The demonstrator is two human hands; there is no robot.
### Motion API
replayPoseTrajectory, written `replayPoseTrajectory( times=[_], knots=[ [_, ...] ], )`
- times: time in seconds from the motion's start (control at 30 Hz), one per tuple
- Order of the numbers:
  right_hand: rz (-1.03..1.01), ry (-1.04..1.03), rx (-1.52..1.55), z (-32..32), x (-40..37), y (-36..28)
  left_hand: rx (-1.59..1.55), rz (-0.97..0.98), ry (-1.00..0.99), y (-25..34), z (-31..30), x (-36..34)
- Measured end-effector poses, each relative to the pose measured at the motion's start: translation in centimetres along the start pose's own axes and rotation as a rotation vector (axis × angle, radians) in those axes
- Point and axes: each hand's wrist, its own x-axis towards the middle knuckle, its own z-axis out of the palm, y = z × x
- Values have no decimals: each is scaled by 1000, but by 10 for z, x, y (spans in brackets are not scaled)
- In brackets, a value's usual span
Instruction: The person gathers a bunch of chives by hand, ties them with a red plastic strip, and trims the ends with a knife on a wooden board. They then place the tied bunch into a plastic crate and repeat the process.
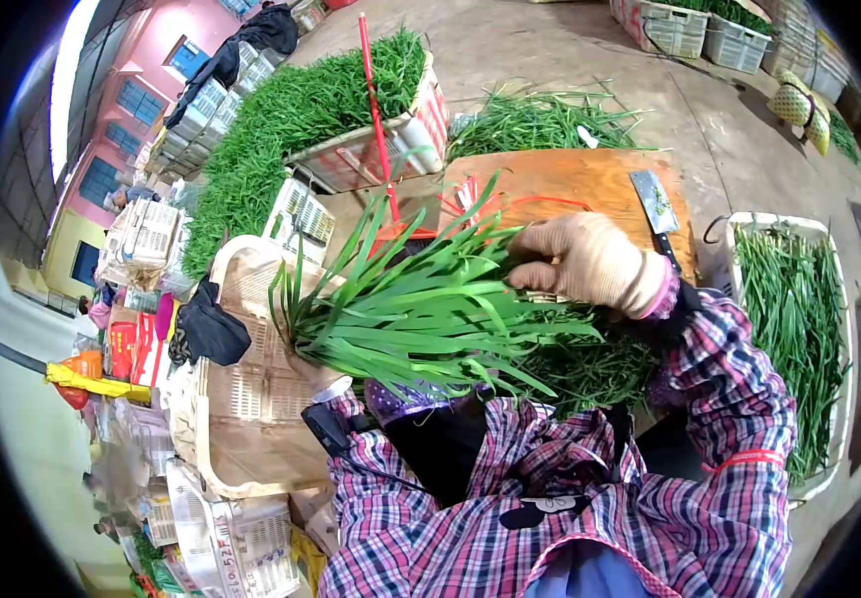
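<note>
A spread bunch of garlic chives (420,304), long flat green leaves, lies across in front of my chest. My left hand (313,373) grips it from below at the left end, with most of the fingers hidden under the leaves. My right hand (590,261), in a beige glove, is at the far right side of the bunch. Its fingers and thumb curl together at the leaves; what they pinch I cannot make out. Behind that hand stands a wooden board (560,179) with a cleaver (656,204) on it. More loose greens (590,374) lie beneath the bunch, near my lap.
A beige plastic basket (251,439) stands at my left, a dark cloth (213,324) on its rim. On the right is a white crate (841,329) of cut greens. A red-handled dustpan (400,234) and a heaped crate (415,140) of greens stand ahead. Loose greens (540,122) lie beyond the board.
</note>
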Motion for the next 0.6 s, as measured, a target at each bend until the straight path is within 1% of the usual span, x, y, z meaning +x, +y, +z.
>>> replayPoseTrajectory(
  times=[0.07, 0.1, 0.13, 0.2, 0.23, 0.27, 0.33, 0.37, 0.4, 0.43, 0.47, 0.5, 0.53, 0.6],
  knots=[
    [88, -161, -138, 4, 4, -10, -374, -223, -81, 2, 5, 0],
    [-30, -47, -128, 11, 1, -6, -427, -275, -185, 4, 9, 1],
    [-38, -12, -49, 19, 0, -6, -427, -275, -186, 6, 17, -2],
    [-79, -53, -210, 32, -3, 1, -333, -272, -66, 8, 36, -12],
    [-100, -31, -215, 36, -6, 0, -308, -271, -30, 8, 35, -9],
    [-110, -41, -184, 40, -10, -3, -309, -267, -30, 8, 32, -10],
    [-45, -123, -224, 40, -25, -11, -276, -196, -181, 4, 30, -13],
    [-6, -147, -255, 47, -32, -10, -275, -194, -180, 3, 32, -12],
    [-21, -143, -217, 54, -39, -6, -213, -165, -209, 2, 36, -9],
    [-53, -93, -140, 57, -47, -5, -151, -136, -236, 0, 40, -5],
    [-84, -44, -64, 59, -54, -4, -89, -108, -263, 2, 57, -8],
    [-15, -79, -11, 60, -60, -1, -259, -211, -314, 5, 70, -18],
    [57, -117, 40, 54, -66, -4, -258, -212, -313, 4, 71, -15],
    [104, -99, 232, 48, -82, -3, -347, -218, -333, -1, 71, -13]
  ],
)
